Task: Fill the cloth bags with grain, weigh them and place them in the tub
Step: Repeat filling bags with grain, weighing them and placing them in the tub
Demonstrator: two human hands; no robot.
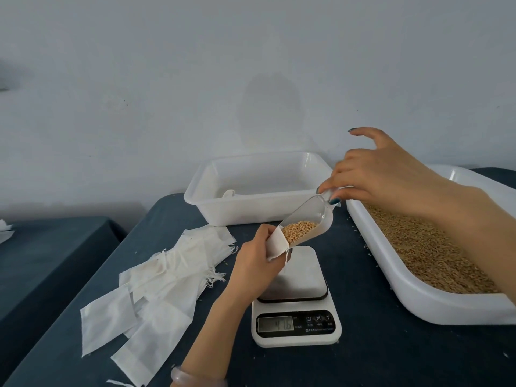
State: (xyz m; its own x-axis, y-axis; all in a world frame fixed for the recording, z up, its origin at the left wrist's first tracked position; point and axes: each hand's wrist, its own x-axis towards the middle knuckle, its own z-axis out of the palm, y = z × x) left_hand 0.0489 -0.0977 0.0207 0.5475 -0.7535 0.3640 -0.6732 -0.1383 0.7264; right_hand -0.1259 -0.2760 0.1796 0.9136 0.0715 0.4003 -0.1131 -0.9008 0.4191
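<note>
My left hand (255,261) grips a white cloth bag (276,245) by its mouth, just above the white kitchen scale (296,297). My right hand (371,174) pinches the handle of a clear plastic scoop (310,222) tilted down to the left, its lip inside the bag's mouth. Golden grain (298,230) lies in the scoop's lower end. The scale's display (275,324) shows digits. A white tub (251,208) stands behind the scale, with one small white bag (229,193) showing inside at its front left.
A long white tray (418,300) full of grain (430,252) runs along the right side. Several empty cloth bags (156,286) lie spread to the left on the dark blue tablecloth (377,344). Stray grains dot the cloth. A second dark table (42,261) stands further left.
</note>
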